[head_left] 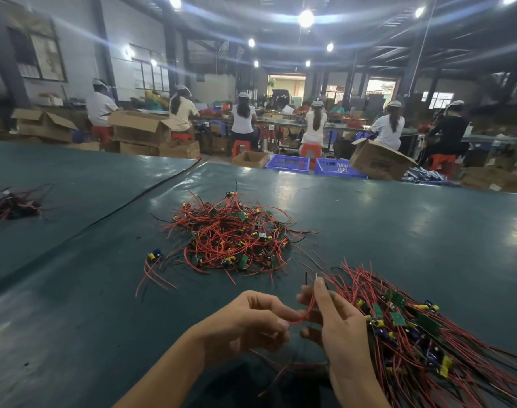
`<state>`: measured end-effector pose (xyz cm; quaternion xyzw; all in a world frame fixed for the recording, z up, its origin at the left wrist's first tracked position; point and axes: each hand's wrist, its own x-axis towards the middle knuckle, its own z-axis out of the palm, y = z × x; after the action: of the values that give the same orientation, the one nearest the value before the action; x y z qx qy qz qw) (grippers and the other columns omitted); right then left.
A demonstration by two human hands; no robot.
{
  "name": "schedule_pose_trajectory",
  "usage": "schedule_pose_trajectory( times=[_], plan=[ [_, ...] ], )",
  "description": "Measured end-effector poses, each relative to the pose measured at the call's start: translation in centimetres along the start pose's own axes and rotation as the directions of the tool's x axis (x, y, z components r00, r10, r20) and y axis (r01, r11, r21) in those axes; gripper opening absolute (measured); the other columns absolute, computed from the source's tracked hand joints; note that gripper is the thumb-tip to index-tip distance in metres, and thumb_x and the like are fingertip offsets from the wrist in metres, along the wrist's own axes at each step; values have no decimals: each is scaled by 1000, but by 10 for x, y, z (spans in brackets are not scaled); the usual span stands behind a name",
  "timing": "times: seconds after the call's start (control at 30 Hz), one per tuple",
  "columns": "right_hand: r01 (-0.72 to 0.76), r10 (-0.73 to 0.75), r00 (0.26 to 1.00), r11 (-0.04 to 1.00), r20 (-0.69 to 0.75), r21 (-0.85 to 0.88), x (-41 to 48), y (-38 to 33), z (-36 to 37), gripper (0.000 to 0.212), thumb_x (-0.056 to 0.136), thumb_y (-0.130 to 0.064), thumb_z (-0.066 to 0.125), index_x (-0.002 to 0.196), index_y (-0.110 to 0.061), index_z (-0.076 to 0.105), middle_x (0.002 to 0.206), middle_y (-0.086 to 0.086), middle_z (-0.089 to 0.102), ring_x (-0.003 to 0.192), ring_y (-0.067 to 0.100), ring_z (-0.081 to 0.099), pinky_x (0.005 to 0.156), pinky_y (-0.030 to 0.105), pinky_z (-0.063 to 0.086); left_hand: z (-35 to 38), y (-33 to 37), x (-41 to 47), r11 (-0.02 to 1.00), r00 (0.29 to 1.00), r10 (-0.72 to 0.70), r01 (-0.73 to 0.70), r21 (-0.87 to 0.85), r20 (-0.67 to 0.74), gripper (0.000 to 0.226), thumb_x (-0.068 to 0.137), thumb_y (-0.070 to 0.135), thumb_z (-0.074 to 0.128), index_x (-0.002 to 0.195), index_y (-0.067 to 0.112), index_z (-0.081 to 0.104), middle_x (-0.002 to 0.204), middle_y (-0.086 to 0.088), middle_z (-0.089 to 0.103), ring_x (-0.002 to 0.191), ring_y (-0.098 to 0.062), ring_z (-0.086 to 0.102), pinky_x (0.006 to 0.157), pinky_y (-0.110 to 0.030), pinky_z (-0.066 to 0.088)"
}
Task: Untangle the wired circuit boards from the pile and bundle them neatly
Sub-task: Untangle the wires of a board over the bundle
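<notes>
The left hand (251, 322) and right hand (339, 328) pinch one thin, curved red wire (309, 310) near the tangled pile (230, 234) on the glossy teal counter (398, 216).

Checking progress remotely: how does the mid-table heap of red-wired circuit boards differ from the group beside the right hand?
The central heap of red-wired green circuit boards has wires looping every way; the right-side group's wires run roughly parallel. The heap's boards are scattered throughout; the group's cluster in one band. The heap sits farther off, untouched; the group lies beside the right hand. Both rest on the green table cover.
</notes>
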<state>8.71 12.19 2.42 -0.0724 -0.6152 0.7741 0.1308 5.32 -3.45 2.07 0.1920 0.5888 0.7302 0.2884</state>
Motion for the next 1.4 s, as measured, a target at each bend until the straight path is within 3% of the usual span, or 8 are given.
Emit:
schedule_pose_trajectory(
  times=[0.23,0.37,0.53,0.63,0.73,0.93,1.17,1.4],
  plan=[
    [30,-24,987,999,160,-33,-6,1,0,33,75,-49,56,75,-22,76,71,6,73,68,23,70,64,31,59,7,0,6,995,991,-40,51,83,-126,40,82,54,66,84,14,65,74,-3,65,64,-14,61,62,-24,50],
    [-62,58,962,998,266,5,-9,-1,4,37,75,-44,59,78,-11,75,54,15,56,47,26,51,50,30,46,15,-4,12,998,982,65,-66,4,-180,36,87,37,61,106,9,68,84,-7,70,69,-16,65,65,-31,52],
    [-151,134,950,988,284,40,-9,-5,6,29,71,-41,64,67,-13,70,44,1,30,32,10,27,33,19,31,12,-3,13,962,929,165,-225,-151,-331,25,73,31,71,92,15,77,92,-9,73,82,-16,69,62,-23,52],
    [-195,179,945,980,273,33,-7,-5,3,40,73,-39,66,82,0,68,44,-2,31,32,8,24,32,15,24,9,-1,13,918,925,192,-287,-273,-326,15,74,25,79,85,17,76,88,-8,71,78,-17,69,63,-24,52],
    [-166,162,952,986,259,-4,-7,-5,2,29,71,-37,66,75,-10,75,44,-1,36,33,8,26,33,14,22,7,3,11,869,918,210,-333,-366,-336,17,62,25,82,77,21,75,86,-4,72,76,-16,69,63,-26,55],
    [-72,76,988,997,133,-34,-5,-1,1,18,82,-22,68,69,-10,73,44,-1,44,32,7,32,32,16,26,4,7,9,859,884,251,-392,-329,-395,5,71,22,76,75,23,74,94,-7,74,80,-15,71,61,-26,56],
    [-165,127,961,976,245,144,-3,-12,-8,39,75,-32,62,101,-6,73,92,15,75,49,11,54,38,20,38,1,6,13,852,754,194,-447,-273,-628,6,64,23,75,64,16,73,72,-4,72,64,-13,69,56,-22,55],
    [-235,118,943,897,311,373,-5,-13,-9,54,83,-48,48,120,-14,65,115,8,72,59,11,58,44,22,40,5,5,13,830,761,196,-465,-309,-619,19,67,16,74,81,8,63,85,-15,73,74,-21,72,60,-23,57]
  ],
)
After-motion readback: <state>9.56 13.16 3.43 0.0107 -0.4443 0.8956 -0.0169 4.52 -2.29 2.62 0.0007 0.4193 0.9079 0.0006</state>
